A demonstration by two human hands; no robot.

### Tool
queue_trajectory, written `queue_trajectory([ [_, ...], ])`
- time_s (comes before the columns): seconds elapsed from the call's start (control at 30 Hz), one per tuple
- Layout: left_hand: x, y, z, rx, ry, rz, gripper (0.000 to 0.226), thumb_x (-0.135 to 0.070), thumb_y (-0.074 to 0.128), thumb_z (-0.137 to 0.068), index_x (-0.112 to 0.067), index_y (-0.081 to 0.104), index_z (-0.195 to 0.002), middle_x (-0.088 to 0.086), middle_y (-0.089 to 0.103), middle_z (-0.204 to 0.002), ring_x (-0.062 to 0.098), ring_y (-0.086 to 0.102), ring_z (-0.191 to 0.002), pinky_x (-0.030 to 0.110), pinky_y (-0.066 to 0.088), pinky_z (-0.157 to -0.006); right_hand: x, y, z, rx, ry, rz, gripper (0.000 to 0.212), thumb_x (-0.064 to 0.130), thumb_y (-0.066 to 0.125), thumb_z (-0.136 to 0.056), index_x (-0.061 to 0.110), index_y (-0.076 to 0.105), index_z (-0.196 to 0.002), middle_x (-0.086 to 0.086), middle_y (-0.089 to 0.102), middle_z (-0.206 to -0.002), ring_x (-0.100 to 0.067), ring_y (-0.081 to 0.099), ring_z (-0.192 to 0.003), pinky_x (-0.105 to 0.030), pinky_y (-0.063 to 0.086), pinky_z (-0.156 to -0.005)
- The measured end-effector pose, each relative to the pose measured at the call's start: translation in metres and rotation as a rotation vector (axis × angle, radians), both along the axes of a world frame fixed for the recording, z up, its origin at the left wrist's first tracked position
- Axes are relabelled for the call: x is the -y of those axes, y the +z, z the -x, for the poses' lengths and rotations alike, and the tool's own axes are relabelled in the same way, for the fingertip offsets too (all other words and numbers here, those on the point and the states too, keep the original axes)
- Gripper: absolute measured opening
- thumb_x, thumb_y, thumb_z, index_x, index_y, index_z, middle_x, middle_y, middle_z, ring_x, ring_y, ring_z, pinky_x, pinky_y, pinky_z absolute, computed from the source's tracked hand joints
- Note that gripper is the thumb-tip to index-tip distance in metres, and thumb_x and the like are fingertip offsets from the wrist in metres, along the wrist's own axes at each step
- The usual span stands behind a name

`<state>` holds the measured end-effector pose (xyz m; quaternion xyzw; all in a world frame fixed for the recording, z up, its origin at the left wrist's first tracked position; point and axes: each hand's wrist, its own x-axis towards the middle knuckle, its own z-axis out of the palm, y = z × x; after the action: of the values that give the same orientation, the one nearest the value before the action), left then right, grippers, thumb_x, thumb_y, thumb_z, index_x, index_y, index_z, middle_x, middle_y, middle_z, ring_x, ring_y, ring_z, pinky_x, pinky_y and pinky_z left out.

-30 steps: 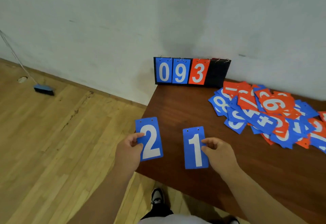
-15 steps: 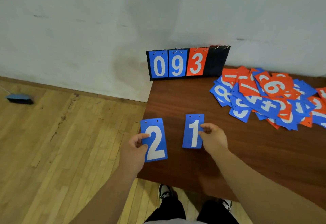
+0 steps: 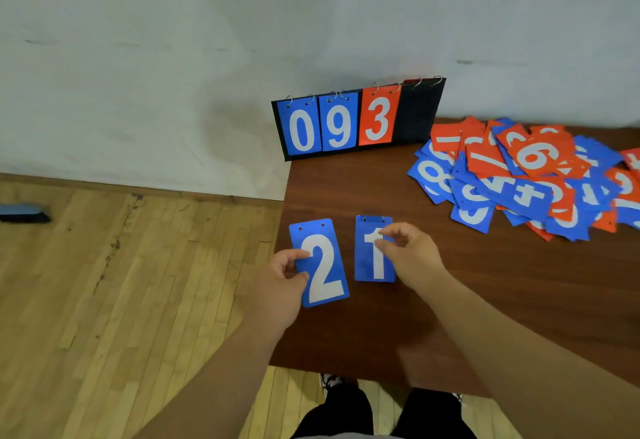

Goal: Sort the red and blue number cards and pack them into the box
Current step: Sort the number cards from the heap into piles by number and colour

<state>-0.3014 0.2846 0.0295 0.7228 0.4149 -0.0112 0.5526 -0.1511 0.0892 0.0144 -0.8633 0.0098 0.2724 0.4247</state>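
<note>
Blue 2 and blue 1, side by side at the table corner

Hidden first. The pile of red and blue cards (image 3: 526,179) at far right runs off the frame edge, and most of its digits are overlapped. I read a red 6, a blue 8 and a blue 4; the rest I can't make out. The right edge of the blue 1 card (image 3: 371,262) is under the right hand (image 3: 412,258), and the left-hand fingers behind the blue 2 card (image 3: 323,265) are out of sight.

Both forearms reach in from the bottom of the frame. The left hand (image 3: 280,286) sits over the table's left edge, knuckles toward me, with thumb and forefinger clamped on the 2 card's left edge, thumb on the printed face. The 2 card tilts slightly, digit facing me, over the dark wood table (image 3: 485,300) near its left edge. The right hand is curled loosely over the 1 card's right side, fingertips on the digit. I can't tell whether it pinches the card or only touches it. The 1 card is upright in the frame and looks flat on the table, just right of the 2, not touching it.

A flip scoreboard (image 3: 360,120) against the wall reads 0, 9, 3, then a black panel. A brush (image 3: 24,213) lies on the wood floor (image 3: 138,300) at far left, partly cut off.
</note>
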Motion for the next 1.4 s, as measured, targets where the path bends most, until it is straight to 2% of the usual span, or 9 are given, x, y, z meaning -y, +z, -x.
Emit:
queue_trajectory([
  [0.07, 0.010, 0.006, -0.011, 0.050, -0.054, 0.025, 0.030, -0.005, 0.068, -0.095, -0.031, 0.068, -0.110, -0.012, 0.065, -0.112, 0.002, 0.064, -0.099, 0.015, 0.056, -0.064, 0.004, 0.023, 0.011, -0.111, 0.072, -0.115, 0.015, 0.036, 0.073, -0.092, 0.040, 0.067, -0.105, 0.008, 0.066, -0.096, -0.020, 0.063, -0.072, -0.028, 0.053, -0.055],
  [0.13, 0.022, 0.014, -0.024, 0.080, -0.138, 0.028, 0.033, -0.002, 0.067, -0.093, -0.030, 0.069, -0.110, -0.013, 0.064, -0.113, 0.000, 0.063, -0.099, 0.008, 0.050, -0.061, 0.010, 0.035, 0.017, -0.112, 0.079, -0.183, 0.014, 0.029, 0.074, -0.092, 0.039, 0.071, -0.101, 0.014, 0.069, -0.106, -0.014, 0.069, -0.085, -0.026, 0.055, -0.062],
  [0.33, 0.057, 0.005, -0.072, 0.129, -0.339, 0.046, 0.041, -0.004, 0.067, -0.091, -0.040, 0.062, -0.111, -0.011, 0.068, -0.110, 0.012, 0.065, -0.103, 0.025, 0.054, -0.082, 0.050, 0.024, -0.001, 0.026, -0.064, -0.119, 0.022, 0.011, 0.073, -0.090, 0.030, 0.073, -0.102, 0.004, 0.073, -0.095, -0.012, 0.068, -0.082, -0.019, 0.050, -0.066],
  [0.47, 0.046, -0.017, -0.080, 0.015, -0.613, -0.379, 0.055, -0.030, 0.068, -0.096, -0.035, 0.046, -0.146, -0.012, 0.052, -0.142, 0.011, 0.048, -0.132, 0.031, 0.045, -0.107, 0.078, 0.006, -0.015, 0.050, -0.137, 0.000, 0.026, 0.013, 0.069, -0.094, 0.026, 0.070, -0.116, 0.005, 0.069, -0.099, -0.011, 0.065, -0.088, -0.015, 0.048, -0.070],
  [0.57, 0.047, -0.042, -0.085, -0.134, -0.900, -0.653, 0.069, -0.051, 0.060, -0.097, -0.038, 0.028, -0.157, -0.005, 0.029, -0.162, 0.022, 0.028, -0.147, 0.043, 0.034, -0.118, 0.099, -0.015, -0.024, 0.043, -0.109, 0.136, 0.029, 0.014, 0.063, -0.097, 0.026, 0.068, -0.123, 0.007, 0.064, -0.100, -0.009, 0.061, -0.083, -0.018, 0.050, -0.066],
  [0.67, 0.051, -0.061, -0.083, -0.265, -1.041, -0.761, 0.076, -0.063, 0.050, -0.096, -0.042, 0.013, -0.159, -0.003, 0.010, -0.169, 0.030, 0.013, -0.153, 0.052, 0.026, -0.121, 0.105, -0.033, -0.030, 0.074, 0.014, 0.279, 0.036, 0.017, 0.058, -0.100, 0.028, 0.062, -0.134, 0.005, 0.060, -0.120, -0.011, 0.059, -0.099, -0.023, 0.052, -0.078],
  [0.8, 0.053, -0.073, -0.077, -0.293, -1.061, -0.795, 0.074, -0.067, 0.043, -0.097, -0.045, 0.009, -0.159, -0.005, 0.000, -0.170, 0.031, 0.000, -0.155, 0.056, 0.015, -0.123, 0.100, -0.048, -0.024, 0.147, 0.187, 0.490, 0.047, 0.029, 0.061, -0.098, 0.031, 0.052, -0.145, 0.001, 0.035, -0.150, -0.022, 0.041, -0.134, -0.033, 0.047, -0.103],
  [0.93, 0.056, -0.077, -0.072, -0.307, -1.055, -0.774, 0.072, -0.067, 0.040, -0.098, -0.047, 0.006, -0.158, -0.007, -0.004, -0.170, 0.031, -0.007, -0.156, 0.057, 0.008, -0.123, 0.095, -0.049, -0.008, 0.283, 0.381, 0.691, 0.057, 0.049, 0.048, -0.100, 0.038, 0.033, -0.155, 0.002, 0.021, -0.163, -0.025, 0.021, -0.147, -0.043, 0.035, -0.114],
  [1.4, 0.061, -0.076, -0.075, -0.333, -1.035, -0.748, 0.071, -0.063, 0.044, -0.099, -0.047, 0.008, -0.158, -0.009, -0.006, -0.170, 0.030, -0.010, -0.156, 0.058, 0.007, -0.124, 0.098, -0.049, 0.001, 0.310, 0.440, 0.695, 0.060, 0.055, 0.046, -0.100, 0.044, 0.026, -0.156, 0.000, 0.021, -0.164, -0.026, 0.020, -0.149, -0.048, 0.037, -0.111],
])
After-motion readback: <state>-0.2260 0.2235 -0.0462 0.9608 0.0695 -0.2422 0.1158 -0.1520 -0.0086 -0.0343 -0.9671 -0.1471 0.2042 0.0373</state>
